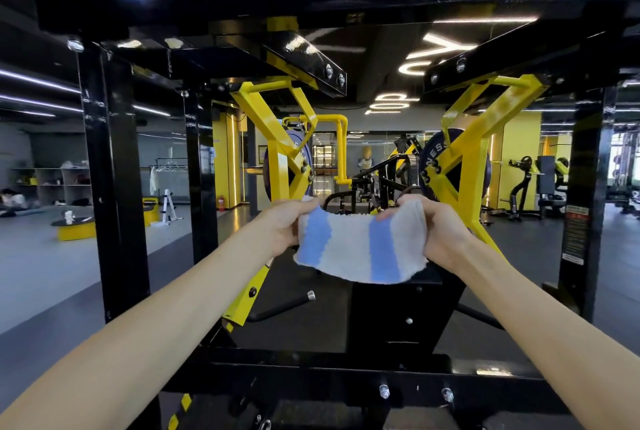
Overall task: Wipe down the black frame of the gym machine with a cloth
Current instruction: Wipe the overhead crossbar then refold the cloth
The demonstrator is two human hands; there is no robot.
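Up front, both hands [363, 225] pinch a fuzzy blue-striped grey cloth [360, 249] before the glossy black frame [114, 187].

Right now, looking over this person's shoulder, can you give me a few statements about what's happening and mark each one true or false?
1. The left hand and the right hand both hold the cloth. True.
2. The cloth is plain red. False: it is pale with blue stripes.
3. The cloth is wrapped round the left black post. False: it is stretched between the hands, apart from that post.
4. The machine has yellow arms. True.
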